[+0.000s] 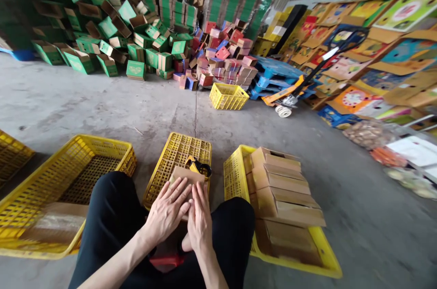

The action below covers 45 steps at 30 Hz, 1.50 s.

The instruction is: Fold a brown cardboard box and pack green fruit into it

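Pressing flaps shut on a small box (186,179) resting on the upturned crate (177,157) between the knees. Left hand (167,211) and right hand (199,218) lie flat, fingers spread, gripping nothing. Tape dispenser (200,168) sits just behind the box; next move is likely taping the seam, which needs one hand freed.

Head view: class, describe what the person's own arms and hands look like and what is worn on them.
Both forearms are bare, with no sleeves in view. The left hand and right hand wear no gloves; no rings, watch or bands show. The fingers are slender with short, unpainted nails. Black trousers cover the legs below.
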Motion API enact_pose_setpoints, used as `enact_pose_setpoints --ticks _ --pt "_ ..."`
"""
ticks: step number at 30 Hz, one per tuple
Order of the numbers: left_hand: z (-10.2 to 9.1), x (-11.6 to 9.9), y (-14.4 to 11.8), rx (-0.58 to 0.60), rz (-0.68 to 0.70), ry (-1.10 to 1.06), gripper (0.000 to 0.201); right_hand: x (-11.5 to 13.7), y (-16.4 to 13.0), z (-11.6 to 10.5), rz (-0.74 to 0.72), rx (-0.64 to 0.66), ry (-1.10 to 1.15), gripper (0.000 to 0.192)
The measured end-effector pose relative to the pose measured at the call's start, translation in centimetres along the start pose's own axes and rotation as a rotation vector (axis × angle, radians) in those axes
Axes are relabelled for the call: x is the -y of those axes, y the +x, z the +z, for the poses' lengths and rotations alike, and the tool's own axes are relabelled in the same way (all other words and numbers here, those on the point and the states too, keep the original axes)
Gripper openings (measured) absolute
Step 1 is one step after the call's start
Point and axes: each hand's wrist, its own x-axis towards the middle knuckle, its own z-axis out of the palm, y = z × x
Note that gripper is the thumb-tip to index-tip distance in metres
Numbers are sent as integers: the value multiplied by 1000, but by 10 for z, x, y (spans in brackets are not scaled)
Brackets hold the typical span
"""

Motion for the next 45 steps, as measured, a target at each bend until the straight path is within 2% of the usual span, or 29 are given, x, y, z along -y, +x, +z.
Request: enact_pose_setpoints --ticks 5,11,16,20,22,25,28,34,39,45 --pt "0 8 -1 -28 -46 6 56 10 10 9 47 -21 5 52" --pt "12 2 2 -96 -109 -68 56 6 11 6 32 -60 -49 56" --pt "23 4 -7 -160 -217 -286 60 0 7 -3 -29 -35 -189 57" --pt "21 5 -10 -111 -297 -540 57 14 18 -10 -51 32 -322 59" --pt "17 4 -9 -75 -289 -596 57 25 25 -11 -72 95 -331 59" --pt "14 7 -9 -69 -188 -529 63 40 31 -8 -139 180 -248 65" --pt "14 15 -13 -86 -122 -386 74 44 34 -4 -183 198 -160 71" --pt "17 19 -18 -79 -93 -108 83 22 32 -19 -127 227 -134 60" --pt "19 16 -18 -85 -101 -69 77 7 24 -29 -39 227 -22 58" --pt "18 23 -26 -56 -129 -115 74 6 12 -20 80 147 93 59"
